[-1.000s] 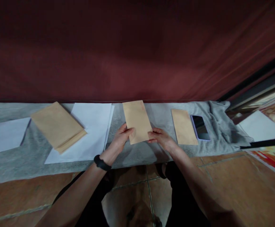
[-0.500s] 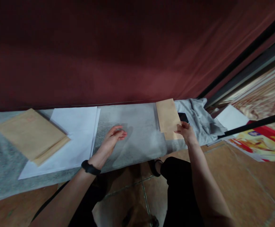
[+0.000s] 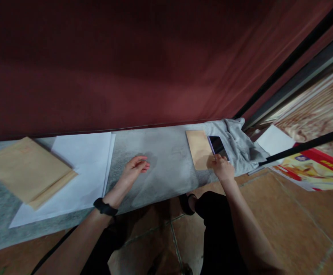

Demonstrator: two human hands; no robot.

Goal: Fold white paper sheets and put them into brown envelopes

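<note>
A small brown envelope (image 3: 199, 147) lies flat on the grey cloth, to the left of a dark-screened phone (image 3: 218, 145). My right hand (image 3: 223, 168) rests at the phone's near end, beside the envelope's near right corner. Its fingers are bent but look apart, and nothing shows gripped in them; the hand hides part of this contact. My left hand (image 3: 134, 168), with a black band on the wrist, hovers over the bare cloth. Its fingers are loosely curled and apart, holding nothing.
Large brown envelopes (image 3: 29, 168) overlap white paper sheets (image 3: 83, 175) on the left. The grey cloth (image 3: 166, 156) covers a narrow ledge against a dark red surface (image 3: 143, 88). At right stand a dark bar (image 3: 312, 145) and a printed carton (image 3: 320, 168).
The small envelope my right hand held at an angle now lies flat, in line with the one beneath. My right hand has shifted slightly left and nearer, uncovering more of the phone.
</note>
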